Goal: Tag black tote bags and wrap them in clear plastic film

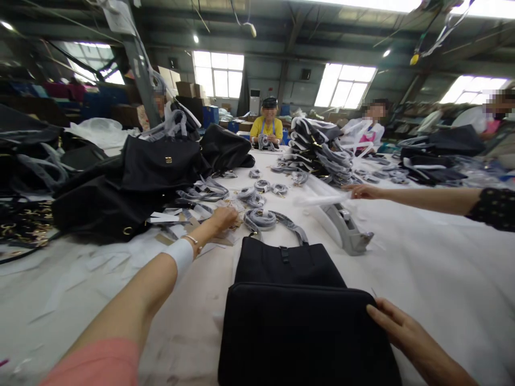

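Note:
My right hand (388, 319) grips the right edge of a black padded pouch (306, 332), thumb on top and fingers hidden behind. Beyond the pouch lies a black bag (287, 262) with a small buckle strap and a wrapped handle (292, 228). My left hand (225, 218) reaches forward into a scatter of paper and card slips (185, 217). Its fingers are curled and closed; what they hold, if anything, is hidden. Coiled straps in clear plastic wrap (259, 219) lie just right of my left hand.
Black bags (161, 166) heap at the left, beside gold-coloured metal fittings (26, 222). A co-worker's hand (364, 192) holds clear plastic film (322, 195) near a grey tape dispenser (348, 230). Stacked bags (316, 145) stand behind. Other people sit around the table.

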Demonstrator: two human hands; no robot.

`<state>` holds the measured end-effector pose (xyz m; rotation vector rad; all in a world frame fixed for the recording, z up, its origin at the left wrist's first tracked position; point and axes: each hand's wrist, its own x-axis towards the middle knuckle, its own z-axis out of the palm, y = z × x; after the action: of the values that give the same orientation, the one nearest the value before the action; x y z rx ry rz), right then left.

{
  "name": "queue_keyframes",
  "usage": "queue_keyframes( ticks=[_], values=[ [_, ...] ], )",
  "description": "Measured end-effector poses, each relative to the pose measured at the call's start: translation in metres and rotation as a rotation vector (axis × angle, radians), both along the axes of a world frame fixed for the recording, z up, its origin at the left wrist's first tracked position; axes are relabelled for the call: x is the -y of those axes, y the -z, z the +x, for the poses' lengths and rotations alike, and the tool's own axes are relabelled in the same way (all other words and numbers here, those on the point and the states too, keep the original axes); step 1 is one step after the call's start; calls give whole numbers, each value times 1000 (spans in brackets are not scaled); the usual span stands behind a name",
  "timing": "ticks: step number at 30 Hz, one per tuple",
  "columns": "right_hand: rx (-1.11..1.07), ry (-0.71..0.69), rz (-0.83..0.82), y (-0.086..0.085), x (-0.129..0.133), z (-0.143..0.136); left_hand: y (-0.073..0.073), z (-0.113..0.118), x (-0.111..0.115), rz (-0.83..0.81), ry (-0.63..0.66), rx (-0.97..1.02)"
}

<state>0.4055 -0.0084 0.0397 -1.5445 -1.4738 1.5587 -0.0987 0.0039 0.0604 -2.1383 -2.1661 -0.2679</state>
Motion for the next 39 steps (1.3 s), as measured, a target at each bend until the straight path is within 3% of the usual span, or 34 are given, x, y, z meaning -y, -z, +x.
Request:
queue_keyframes(
  ticks=[4,9,13,18,21,24,31,39],
  values=[
    [132,-133,154,-18,-7,9,-41,-13,9,235,-203,353],
    [302,-162,330,-56,-25,4,-113,-15,22,418,-174,808],
    [263,-164,491,-102,-26,-37,-160,11,36,458,-72,995],
    [-79,-278,583,-157,0,-107,-194,66,60,293,128,1270],
    [-229,-351,575,-173,16,-136,-201,103,72,179,228,1462],
    [-352,-362,558,-175,26,-152,-196,138,78,129,223,1586],
    [-445,-304,434,-153,30,-153,-165,201,73,116,259,1857],
    [-544,-199,273,-136,27,-143,-148,239,59,204,221,2036]
  ],
)
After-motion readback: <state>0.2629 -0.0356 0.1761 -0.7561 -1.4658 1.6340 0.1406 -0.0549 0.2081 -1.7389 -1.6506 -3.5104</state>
